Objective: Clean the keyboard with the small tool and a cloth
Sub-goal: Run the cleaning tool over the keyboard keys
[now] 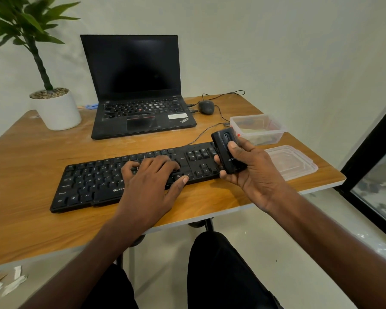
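A black wired keyboard lies across the front of the wooden table. My left hand rests flat on its middle keys, fingers spread and the thumb at the front edge. My right hand grips a small black boxy tool above the keyboard's right end, with the thumb on the tool's top face. No cloth is plainly visible; something pale lies inside the clear plastic box.
An open black laptop stands behind the keyboard, with a wired mouse to its right. A potted plant sits back left. The box's lid lies near the table's right edge. A black window frame is at right.
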Action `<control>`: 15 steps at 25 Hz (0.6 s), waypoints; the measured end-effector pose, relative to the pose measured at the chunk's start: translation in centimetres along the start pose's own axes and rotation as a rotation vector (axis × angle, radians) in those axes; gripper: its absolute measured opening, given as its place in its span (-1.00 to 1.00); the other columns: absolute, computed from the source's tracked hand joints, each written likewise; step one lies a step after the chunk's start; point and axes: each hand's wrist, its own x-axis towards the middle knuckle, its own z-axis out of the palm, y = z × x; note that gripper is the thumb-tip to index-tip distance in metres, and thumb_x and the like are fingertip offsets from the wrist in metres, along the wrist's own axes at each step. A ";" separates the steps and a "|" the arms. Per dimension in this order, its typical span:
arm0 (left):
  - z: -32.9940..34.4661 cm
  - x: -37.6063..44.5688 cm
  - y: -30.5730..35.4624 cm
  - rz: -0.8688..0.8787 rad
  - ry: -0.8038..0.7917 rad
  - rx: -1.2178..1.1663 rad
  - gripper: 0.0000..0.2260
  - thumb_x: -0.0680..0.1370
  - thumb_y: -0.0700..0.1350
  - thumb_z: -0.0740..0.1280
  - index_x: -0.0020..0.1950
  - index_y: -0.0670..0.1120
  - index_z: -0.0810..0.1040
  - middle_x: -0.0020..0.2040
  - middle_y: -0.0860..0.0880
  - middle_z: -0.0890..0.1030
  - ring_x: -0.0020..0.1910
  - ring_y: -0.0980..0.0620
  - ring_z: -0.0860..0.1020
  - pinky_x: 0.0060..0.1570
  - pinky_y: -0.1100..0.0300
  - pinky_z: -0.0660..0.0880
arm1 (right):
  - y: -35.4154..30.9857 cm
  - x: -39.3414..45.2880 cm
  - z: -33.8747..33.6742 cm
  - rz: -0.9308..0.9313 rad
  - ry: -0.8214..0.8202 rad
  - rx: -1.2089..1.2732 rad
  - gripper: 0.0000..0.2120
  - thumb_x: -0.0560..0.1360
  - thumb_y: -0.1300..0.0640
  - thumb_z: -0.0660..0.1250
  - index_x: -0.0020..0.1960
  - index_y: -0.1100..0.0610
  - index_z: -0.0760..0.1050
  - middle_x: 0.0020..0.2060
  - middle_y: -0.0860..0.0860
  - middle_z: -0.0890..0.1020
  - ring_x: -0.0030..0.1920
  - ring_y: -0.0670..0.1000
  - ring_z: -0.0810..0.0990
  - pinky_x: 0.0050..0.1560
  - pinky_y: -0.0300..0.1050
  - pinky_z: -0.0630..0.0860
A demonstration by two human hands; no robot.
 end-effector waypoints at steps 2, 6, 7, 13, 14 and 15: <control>-0.1 0.0 0.1 0.001 -0.002 -0.003 -0.60 0.67 0.32 0.08 0.30 0.15 0.54 0.29 0.11 0.57 0.32 0.03 0.51 0.39 -0.17 0.18 | -0.8 0.2 -0.4 -0.073 0.076 -0.135 -0.51 0.47 0.16 0.51 0.37 0.08 0.50 0.16 0.19 0.70 -0.04 0.09 0.71 -0.32 -0.15 0.60; -0.3 0.1 0.1 0.008 0.025 -0.002 -0.59 0.65 0.31 0.08 0.31 0.15 0.53 0.31 0.10 0.57 0.34 0.03 0.49 0.37 -0.14 0.17 | -4.6 0.1 -3.7 -0.277 0.302 -0.629 -0.50 0.43 0.15 0.61 0.28 -0.02 0.48 0.11 0.09 0.68 -0.13 0.00 0.76 -0.28 -0.16 0.60; -0.3 0.1 0.2 0.013 0.042 -0.003 -0.60 0.65 0.31 0.09 0.31 0.14 0.53 0.31 0.10 0.57 0.33 0.02 0.50 0.36 -0.13 0.17 | -5.4 0.0 -5.1 -0.335 0.353 -0.756 -0.47 0.41 0.10 0.62 0.28 -0.05 0.46 0.08 0.05 0.69 -0.16 -0.03 0.76 -0.28 -0.18 0.59; 0.7 2.3 6.0 0.032 0.131 -0.120 -0.75 0.68 0.21 0.25 0.30 0.16 0.49 0.32 0.16 0.49 0.29 0.10 0.45 0.29 -0.02 0.13 | -7.3 1.5 -11.9 -0.249 0.380 -0.992 -0.61 0.48 -0.01 0.56 0.22 -0.01 0.50 0.04 0.06 0.69 -0.27 -0.01 0.72 -0.27 -0.13 0.54; 1.2 3.1 7.4 0.048 0.130 -0.130 -0.75 0.68 0.21 0.25 0.30 0.16 0.49 0.32 0.16 0.49 0.30 0.11 0.44 0.27 0.01 0.12 | -7.3 2.1 -12.6 -0.215 0.360 -0.978 -0.66 0.50 0.00 0.55 0.20 0.01 0.53 0.05 0.09 0.69 -0.28 0.01 0.69 -0.28 -0.11 0.53; 1.7 4.1 8.9 0.065 0.118 -0.138 -0.75 0.68 0.22 0.24 0.31 0.17 0.48 0.33 0.17 0.49 0.30 0.11 0.43 0.26 0.04 0.09 | -7.3 2.6 -13.0 -0.190 0.345 -0.959 -0.70 0.52 0.02 0.53 0.19 0.02 0.56 0.05 0.12 0.69 -0.29 0.02 0.66 -0.31 -0.12 0.52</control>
